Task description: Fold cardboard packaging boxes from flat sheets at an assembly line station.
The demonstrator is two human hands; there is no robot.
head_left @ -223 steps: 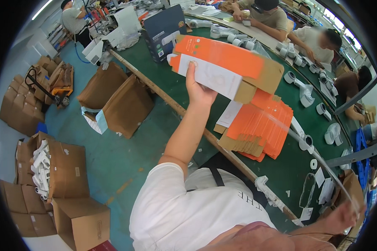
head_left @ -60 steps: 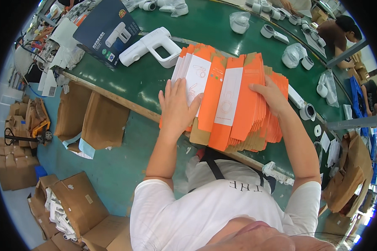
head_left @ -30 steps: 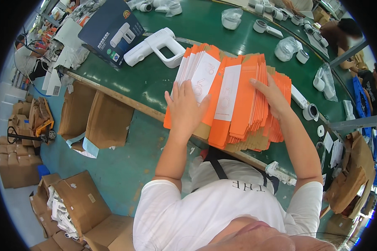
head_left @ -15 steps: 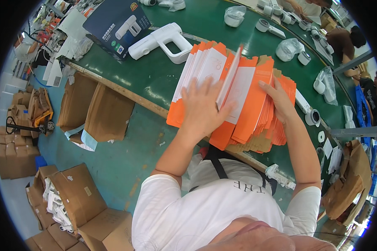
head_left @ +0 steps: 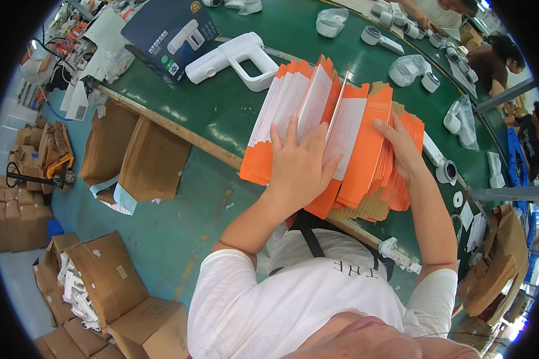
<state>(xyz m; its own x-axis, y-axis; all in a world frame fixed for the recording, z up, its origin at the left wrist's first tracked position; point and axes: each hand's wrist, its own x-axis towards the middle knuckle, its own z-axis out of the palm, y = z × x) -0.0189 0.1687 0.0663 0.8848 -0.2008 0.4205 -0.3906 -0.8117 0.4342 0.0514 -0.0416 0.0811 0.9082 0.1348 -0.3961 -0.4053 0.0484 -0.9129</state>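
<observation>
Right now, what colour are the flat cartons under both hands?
Orange with white panels, flat cartons; head view.

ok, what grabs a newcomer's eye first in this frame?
The fanned stack of orange flat cartons at the near edge of the green table, with the left hand pressed on it and the right hand at its right side. Behind it lies a white pistol-shaped device.

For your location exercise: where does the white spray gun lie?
In the head view the white spray gun lies on the green table, beyond the left hand, between the dark blue box and the orange cartons.
</observation>
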